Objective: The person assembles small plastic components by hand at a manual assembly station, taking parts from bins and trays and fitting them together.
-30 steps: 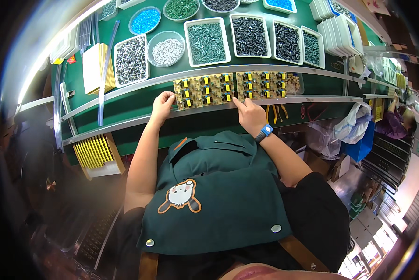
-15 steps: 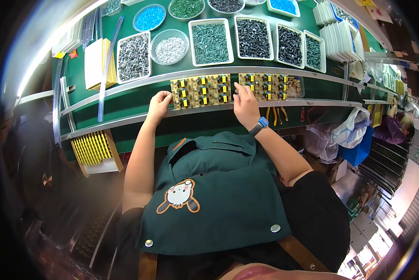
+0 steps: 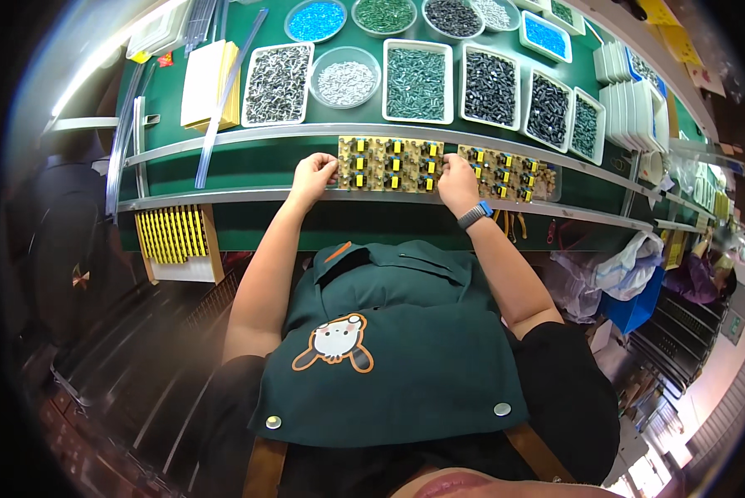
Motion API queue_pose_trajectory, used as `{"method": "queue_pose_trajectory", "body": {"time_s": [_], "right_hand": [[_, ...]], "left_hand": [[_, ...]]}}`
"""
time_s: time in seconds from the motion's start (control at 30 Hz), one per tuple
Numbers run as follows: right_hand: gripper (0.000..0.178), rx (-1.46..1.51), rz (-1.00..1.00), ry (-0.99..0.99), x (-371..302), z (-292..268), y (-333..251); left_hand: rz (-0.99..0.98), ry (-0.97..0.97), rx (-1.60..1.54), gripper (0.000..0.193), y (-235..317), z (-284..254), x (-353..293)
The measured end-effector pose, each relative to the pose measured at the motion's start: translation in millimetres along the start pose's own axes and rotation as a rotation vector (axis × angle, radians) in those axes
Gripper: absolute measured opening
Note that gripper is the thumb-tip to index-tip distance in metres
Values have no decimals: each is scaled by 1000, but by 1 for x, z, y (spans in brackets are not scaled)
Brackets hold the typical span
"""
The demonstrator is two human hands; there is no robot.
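Note:
A tan circuit board panel [image 3: 412, 164], set with rows of yellow block-shaped parts and small dark parts, lies across the two metal rails. My left hand [image 3: 313, 178] pinches its left edge, fingers curled together. At the panel's right edge, my right hand [image 3: 459, 184] is closed on it with thumb and fingertips; part of that grip is hidden behind the hand. A second, similar circuit board panel [image 3: 493, 171] sits just right of my right hand, close to the first.
Beyond the far metal rail [image 3: 248, 139] stand white trays of dark cylindrical parts [image 3: 490, 87], a tray of silver leaded parts [image 3: 277, 85] and a bowl of white parts [image 3: 347, 83]. A yellow-slotted rack [image 3: 171, 236] hangs at left. Pliers [image 3: 512, 224] lie below the near rail.
My right hand has come down from above the gap between the panels and closed on the first panel's right edge. My left hand stays at the left edge. The whole view has shifted.

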State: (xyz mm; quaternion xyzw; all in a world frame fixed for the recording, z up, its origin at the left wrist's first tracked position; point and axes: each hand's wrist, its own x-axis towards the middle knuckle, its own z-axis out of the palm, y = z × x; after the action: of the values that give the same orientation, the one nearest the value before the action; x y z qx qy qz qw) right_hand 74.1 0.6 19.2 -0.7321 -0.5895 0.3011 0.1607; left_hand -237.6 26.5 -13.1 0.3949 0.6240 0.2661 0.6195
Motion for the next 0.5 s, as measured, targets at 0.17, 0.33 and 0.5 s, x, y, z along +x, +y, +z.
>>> {"method": "queue_pose_trajectory", "body": {"time_s": [0.17, 0.33, 0.5], "right_hand": [[23, 54, -22, 46, -5, 0, 2], [20, 259, 13, -43, -12, -12, -2], [16, 554, 51, -244, -29, -37, -48]], "left_hand": [[4, 7, -28, 11, 2, -1, -6], [3, 4, -62, 10, 10, -16, -27], [-8, 28, -131, 9, 15, -50, -84]]}}
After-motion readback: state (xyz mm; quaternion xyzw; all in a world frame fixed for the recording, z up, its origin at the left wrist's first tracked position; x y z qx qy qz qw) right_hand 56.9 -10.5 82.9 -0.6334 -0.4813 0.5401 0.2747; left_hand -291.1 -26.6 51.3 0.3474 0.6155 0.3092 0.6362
